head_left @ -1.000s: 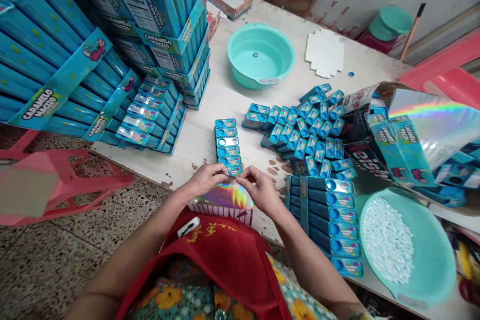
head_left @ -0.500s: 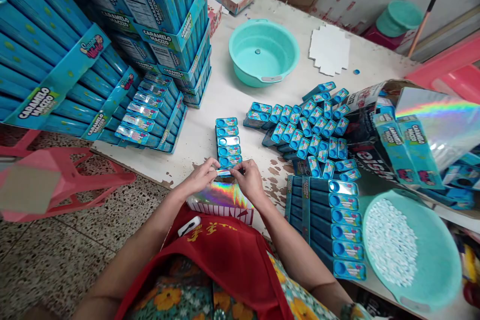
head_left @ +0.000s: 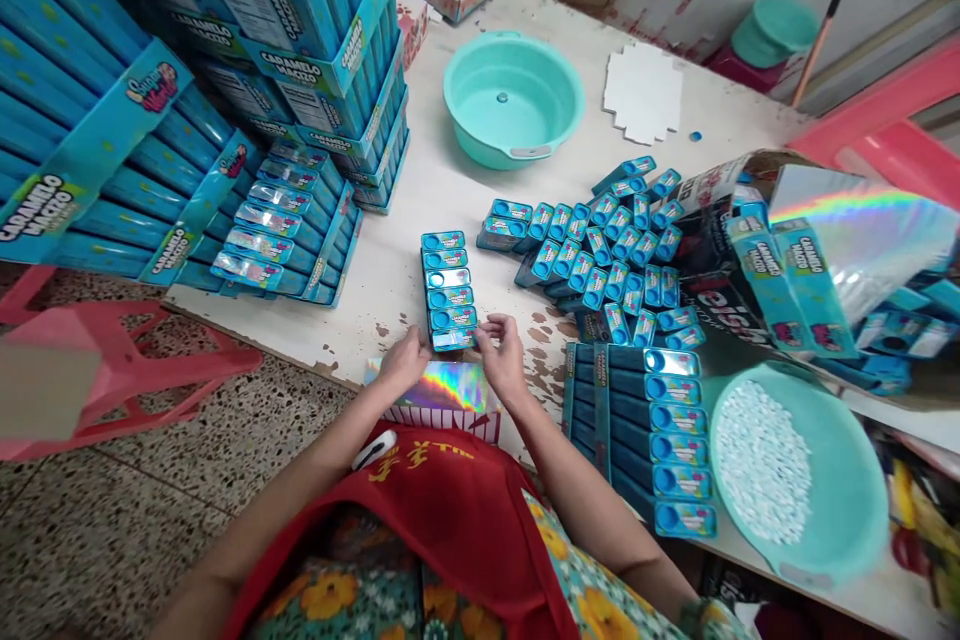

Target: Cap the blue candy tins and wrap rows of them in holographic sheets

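Observation:
A short row of slim blue candy boxes [head_left: 450,297] stands upright, their printed tops facing up. The nearest candy box [head_left: 454,340] is between my two hands, its top lying flat. My left hand [head_left: 406,362] is closed, thumb and fingers at that box's left edge. On the other side, my right hand [head_left: 501,356] has its fingertips bent against the right edge. The undersides of the fingers are partly hidden. Just below the row, a shiny rainbow-coloured sheet or box face [head_left: 450,385] lies close to the red apron [head_left: 435,480].
Many upright blue boxes [head_left: 615,260] cluster to the right, beside a filled display tray [head_left: 622,420]. A turquoise basin [head_left: 840,490] holds small pale pieces. Another turquoise basin [head_left: 517,135] stands at the back. Stacked display cases [head_left: 322,70] rise on the left.
My hands have parted from a pinch over the nearest box to its two sides. That box's shiny raised top now lies flat with its print showing. The whole view has shifted slightly.

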### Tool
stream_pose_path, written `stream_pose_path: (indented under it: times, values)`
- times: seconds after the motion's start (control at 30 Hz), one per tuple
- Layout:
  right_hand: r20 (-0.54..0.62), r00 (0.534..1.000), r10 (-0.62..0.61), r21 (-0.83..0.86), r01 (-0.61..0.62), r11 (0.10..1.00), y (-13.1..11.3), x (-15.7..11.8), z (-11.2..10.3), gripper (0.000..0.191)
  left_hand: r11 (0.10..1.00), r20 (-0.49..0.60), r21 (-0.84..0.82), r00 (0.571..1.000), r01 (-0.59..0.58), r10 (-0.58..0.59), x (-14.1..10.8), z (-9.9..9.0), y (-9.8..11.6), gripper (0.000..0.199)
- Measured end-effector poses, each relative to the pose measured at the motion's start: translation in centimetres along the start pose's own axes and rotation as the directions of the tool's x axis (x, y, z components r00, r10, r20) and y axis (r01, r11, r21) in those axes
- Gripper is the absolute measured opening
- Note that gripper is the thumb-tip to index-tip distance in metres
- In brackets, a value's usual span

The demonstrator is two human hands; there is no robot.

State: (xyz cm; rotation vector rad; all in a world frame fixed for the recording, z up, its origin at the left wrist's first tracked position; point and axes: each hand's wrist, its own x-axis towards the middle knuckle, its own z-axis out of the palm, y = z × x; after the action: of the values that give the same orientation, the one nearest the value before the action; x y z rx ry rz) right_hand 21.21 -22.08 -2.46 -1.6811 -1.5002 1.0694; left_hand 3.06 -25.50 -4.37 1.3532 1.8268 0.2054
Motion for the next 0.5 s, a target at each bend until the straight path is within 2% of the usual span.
stream_pose_path:
  times: [0.07, 0.1, 0.17, 0.23, 0.3, 0.37, 0.4, 0.5]
  values:
    - [-0.040, 0.998, 0.040, -0.015, -0.041, 0.999, 1.4, -1.0, -1.3, 0.026, 0.984, -0.036, 0.154, 0.995, -0.088, 0.095, -1.1, 0.1, -0.3, 0.018]
    - [-0.022, 0.999, 0.044, -0.059, -0.045, 0.997, 2.2, -1.5, -1.9, 0.027, 0.969, -0.033, 0.196, 0.987, -0.148, 0.157, -1.6, 0.3, -0.4, 0.022]
    - [0.117, 0.991, 0.062, -0.126, -0.047, 0.991, 3.7, -2.7, -2.7, 0.025, 0.939, -0.001, 0.219, 0.962, -0.265, 0.272, -2.6, 0.8, -0.2, 0.028]
    - [0.269, 0.958, 0.098, -0.113, -0.070, 0.991, 4.8, -3.6, -2.9, 0.023, 0.917, 0.053, 0.181, 0.934, -0.356, 0.352, -3.2, 1.4, 0.5, 0.032]
    - [0.320, 0.942, 0.102, -0.079, -0.081, 0.994, 5.0, -4.2, -2.8, 0.020, 0.889, 0.129, 0.114, 0.894, -0.444, 0.430, -3.2, 1.9, 1.5, 0.033]
    - [0.301, 0.953, 0.032, -0.094, -0.004, 0.996, 4.6, -4.6, -2.6, 0.018, 0.875, 0.187, 0.043, 0.864, -0.482, 0.467, -2.9, 2.3, 2.4, 0.029]
    - [0.292, 0.956, -0.024, -0.128, 0.064, 0.990, 4.3, -4.8, -2.6, 0.017, 0.882, 0.203, 0.010, 0.865, -0.471, 0.459, -2.6, 2.4, 2.8, 0.027]
    - [0.300, 0.934, -0.195, -0.304, 0.288, 0.908, 3.6, -5.7, -2.7, 0.021, 0.934, 0.190, -0.082, 0.915, -0.348, 0.357, -1.9, 2.7, 3.6, 0.024]
